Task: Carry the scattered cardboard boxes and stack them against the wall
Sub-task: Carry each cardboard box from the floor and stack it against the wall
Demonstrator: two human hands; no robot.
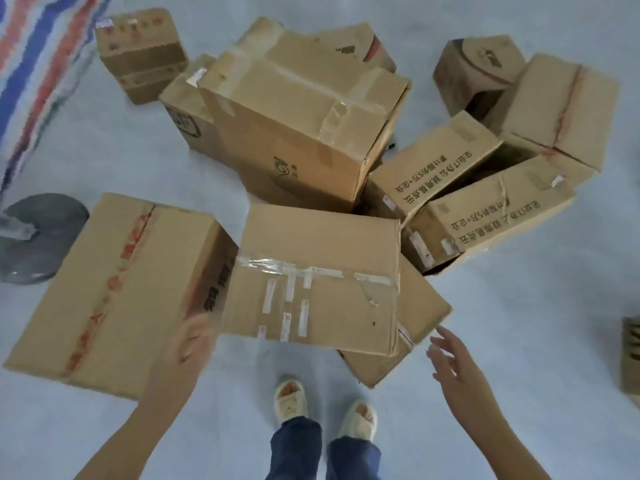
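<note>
Several cardboard boxes lie scattered on the pale floor. A taped box [318, 275] sits nearest, in front of my feet, leaning on a flatter box [408, 327] beneath it. My left hand [188, 341] touches the taped box's left near corner, fingers hidden behind its edge. My right hand [450, 355] hovers with fingers spread, just right of the flatter box's corner, holding nothing. A long box with red tape [117, 289] lies to the left. A big box [304, 129] stands behind the taped one.
An open-flapped box with printed text [485, 202] lies at right, with more boxes [561, 109] behind. A small box [142, 53] stands far left by a striped tarp [38, 64]. A grey round object [38, 237] lies at left. Another box edge [630, 358] shows far right.
</note>
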